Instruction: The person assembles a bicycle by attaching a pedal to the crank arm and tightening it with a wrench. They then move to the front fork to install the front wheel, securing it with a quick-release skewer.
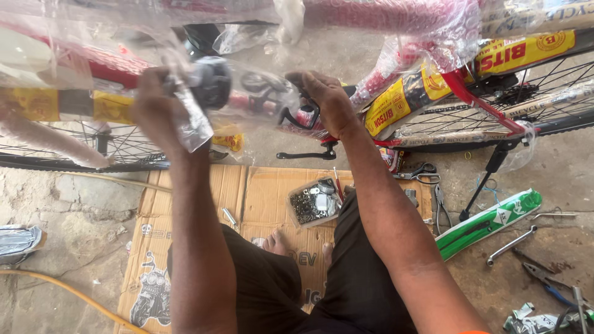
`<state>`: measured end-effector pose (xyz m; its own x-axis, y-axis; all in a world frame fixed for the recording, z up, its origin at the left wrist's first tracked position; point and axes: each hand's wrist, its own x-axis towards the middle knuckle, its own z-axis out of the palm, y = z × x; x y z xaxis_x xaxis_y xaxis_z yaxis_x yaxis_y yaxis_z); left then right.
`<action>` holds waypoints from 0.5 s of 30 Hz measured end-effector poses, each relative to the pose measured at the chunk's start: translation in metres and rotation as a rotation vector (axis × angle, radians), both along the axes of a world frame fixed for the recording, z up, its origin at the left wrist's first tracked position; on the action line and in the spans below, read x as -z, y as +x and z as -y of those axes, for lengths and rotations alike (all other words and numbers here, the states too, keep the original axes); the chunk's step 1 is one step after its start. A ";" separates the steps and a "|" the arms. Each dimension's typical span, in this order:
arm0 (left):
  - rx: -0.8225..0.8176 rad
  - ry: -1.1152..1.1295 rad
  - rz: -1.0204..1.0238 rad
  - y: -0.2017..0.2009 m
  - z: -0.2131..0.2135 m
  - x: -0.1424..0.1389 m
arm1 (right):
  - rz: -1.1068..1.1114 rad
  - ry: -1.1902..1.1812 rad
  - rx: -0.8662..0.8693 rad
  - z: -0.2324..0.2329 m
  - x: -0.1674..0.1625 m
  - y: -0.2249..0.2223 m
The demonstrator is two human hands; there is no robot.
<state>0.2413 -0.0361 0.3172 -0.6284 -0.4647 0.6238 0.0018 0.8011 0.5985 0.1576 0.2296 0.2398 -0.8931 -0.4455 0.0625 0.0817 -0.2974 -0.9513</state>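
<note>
Two hands amid plastic wrap, handlebar.

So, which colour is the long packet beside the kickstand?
Green with white marks, clearest in the head view.

Both hands — left hand, right hand — grip a plastic-wrapped handlebar.
</note>
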 end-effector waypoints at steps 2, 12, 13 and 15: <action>-0.067 0.036 0.259 -0.002 -0.009 0.003 | 0.070 -0.062 -0.006 0.004 -0.002 0.006; 0.230 -0.117 0.019 0.034 -0.032 0.026 | -0.027 0.130 0.251 0.013 -0.011 0.019; 0.273 -0.133 -0.198 0.041 -0.028 0.025 | -0.081 0.165 0.291 0.012 -0.010 0.021; 0.317 -0.034 -0.452 0.049 -0.019 0.023 | -0.206 0.228 0.371 0.008 -0.011 0.023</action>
<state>0.2899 -0.0166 0.2946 -0.4006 -0.2710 0.8752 0.4966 0.7386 0.4560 0.1805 0.2215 0.2508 -0.9737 -0.1225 0.1922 -0.1870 -0.0526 -0.9809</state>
